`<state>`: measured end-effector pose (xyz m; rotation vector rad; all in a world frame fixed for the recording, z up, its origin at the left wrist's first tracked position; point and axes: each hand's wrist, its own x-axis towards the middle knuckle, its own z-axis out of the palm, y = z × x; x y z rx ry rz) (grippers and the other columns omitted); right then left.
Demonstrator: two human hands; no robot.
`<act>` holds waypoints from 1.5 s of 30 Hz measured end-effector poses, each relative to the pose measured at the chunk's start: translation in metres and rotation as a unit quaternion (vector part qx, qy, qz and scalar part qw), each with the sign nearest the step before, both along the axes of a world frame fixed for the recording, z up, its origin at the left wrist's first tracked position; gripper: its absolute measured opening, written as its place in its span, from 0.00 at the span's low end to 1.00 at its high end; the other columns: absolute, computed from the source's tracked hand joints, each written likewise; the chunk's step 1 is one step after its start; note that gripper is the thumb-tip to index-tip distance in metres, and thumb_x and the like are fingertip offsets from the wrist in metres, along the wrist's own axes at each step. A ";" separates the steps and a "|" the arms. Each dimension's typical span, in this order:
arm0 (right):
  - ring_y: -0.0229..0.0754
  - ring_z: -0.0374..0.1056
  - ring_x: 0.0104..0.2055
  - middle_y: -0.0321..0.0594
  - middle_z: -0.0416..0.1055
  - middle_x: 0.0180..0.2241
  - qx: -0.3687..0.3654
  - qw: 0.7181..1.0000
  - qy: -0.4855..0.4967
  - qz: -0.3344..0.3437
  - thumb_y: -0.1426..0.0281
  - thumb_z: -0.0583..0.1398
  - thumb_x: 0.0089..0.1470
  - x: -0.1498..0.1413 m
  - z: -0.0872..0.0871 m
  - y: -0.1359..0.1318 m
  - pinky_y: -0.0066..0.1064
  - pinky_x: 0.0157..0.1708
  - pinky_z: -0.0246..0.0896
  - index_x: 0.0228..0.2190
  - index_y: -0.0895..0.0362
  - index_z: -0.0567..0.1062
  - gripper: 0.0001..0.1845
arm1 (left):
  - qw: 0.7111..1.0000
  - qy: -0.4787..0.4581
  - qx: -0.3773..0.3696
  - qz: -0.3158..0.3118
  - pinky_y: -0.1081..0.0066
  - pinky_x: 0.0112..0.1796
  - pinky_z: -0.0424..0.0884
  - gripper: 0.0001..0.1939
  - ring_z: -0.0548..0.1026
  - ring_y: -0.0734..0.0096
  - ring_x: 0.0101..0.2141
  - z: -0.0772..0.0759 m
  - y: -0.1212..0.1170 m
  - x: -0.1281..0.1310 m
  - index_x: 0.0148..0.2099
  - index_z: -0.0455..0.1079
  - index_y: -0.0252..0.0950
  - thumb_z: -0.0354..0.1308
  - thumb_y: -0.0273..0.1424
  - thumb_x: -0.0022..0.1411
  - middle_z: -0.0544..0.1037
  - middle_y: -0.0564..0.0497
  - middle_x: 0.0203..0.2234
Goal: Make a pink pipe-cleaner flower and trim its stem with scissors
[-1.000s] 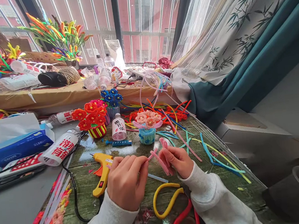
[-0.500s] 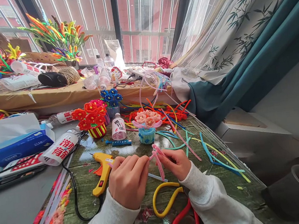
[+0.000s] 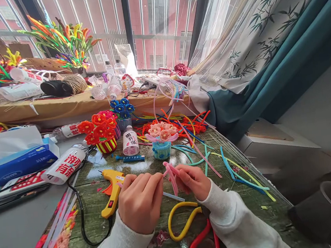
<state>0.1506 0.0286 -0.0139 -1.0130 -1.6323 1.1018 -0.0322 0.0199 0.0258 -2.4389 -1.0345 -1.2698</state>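
A pink pipe cleaner, bent into a small looped shape, is held between my two hands above the table. My left hand is closed in a pinch on one end of it, knuckles toward me. Thumb and fingers of my right hand grip the folded part. Just beyond stands a small pot wrapped in light blue with pink pipe-cleaner flowers. Below my hands lie scissors or pliers with yellow and red handles, partly hidden by my right sleeve. A yellow glue gun rests left of my left hand.
Loose blue and green pipe cleaners lie at right. Behind are an orange-red pile, a clear cut bottle and a pot of red flowers. A tissue box is at left, a dark bin at lower right.
My right hand has turned slightly and shifted a little left. The pink pipe cleaner's loop has tilted toward my left hand, and its hanging end sits higher. Both hands keep their hold.
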 end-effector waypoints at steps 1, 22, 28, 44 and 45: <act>0.31 0.51 0.14 0.29 0.58 0.15 -0.025 0.999 0.042 0.005 0.44 0.49 0.57 -0.001 0.000 0.000 0.25 0.14 0.44 0.30 0.60 0.73 0.32 | 1.000 -0.004 0.003 -0.002 0.67 0.29 0.59 0.04 0.71 0.70 0.22 0.001 0.000 0.000 0.36 0.71 0.32 0.55 0.23 0.62 0.76 0.51 0.21; 0.32 0.56 0.14 0.30 0.61 0.15 -0.002 0.995 0.035 -0.097 0.50 0.54 0.58 -0.002 -0.001 0.000 0.24 0.15 0.51 0.24 0.59 0.72 0.25 | 1.000 -0.004 0.009 0.023 0.66 0.29 0.61 0.04 0.71 0.70 0.22 0.001 0.001 0.000 0.36 0.72 0.32 0.55 0.24 0.62 0.77 0.51 0.21; 0.35 0.61 0.20 0.35 0.67 0.18 0.168 0.969 -0.127 -0.131 0.57 0.49 0.63 0.000 0.002 -0.003 0.26 0.23 0.56 0.27 0.59 0.75 0.24 | 0.999 -0.011 0.011 0.032 0.67 0.29 0.61 0.06 0.71 0.70 0.21 -0.002 0.001 0.000 0.35 0.72 0.32 0.54 0.25 0.63 0.76 0.51 0.21; 0.44 0.70 0.36 0.44 0.75 0.33 0.300 0.905 -0.219 -0.209 0.61 0.51 0.64 0.003 0.001 -0.002 0.34 0.37 0.65 0.38 0.56 0.76 0.17 | 1.000 -0.012 -0.004 0.029 0.67 0.29 0.62 0.05 0.74 0.72 0.22 -0.005 0.000 0.001 0.36 0.72 0.33 0.54 0.25 0.63 0.80 0.52 0.23; 0.45 0.70 0.37 0.45 0.75 0.35 0.303 0.902 -0.214 -0.222 0.60 0.53 0.62 0.002 0.003 -0.003 0.36 0.38 0.66 0.39 0.56 0.76 0.15 | 1.000 -0.011 -0.005 0.025 0.67 0.29 0.61 0.05 0.75 0.72 0.22 -0.006 0.000 0.002 0.36 0.72 0.33 0.54 0.25 0.63 0.80 0.52 0.23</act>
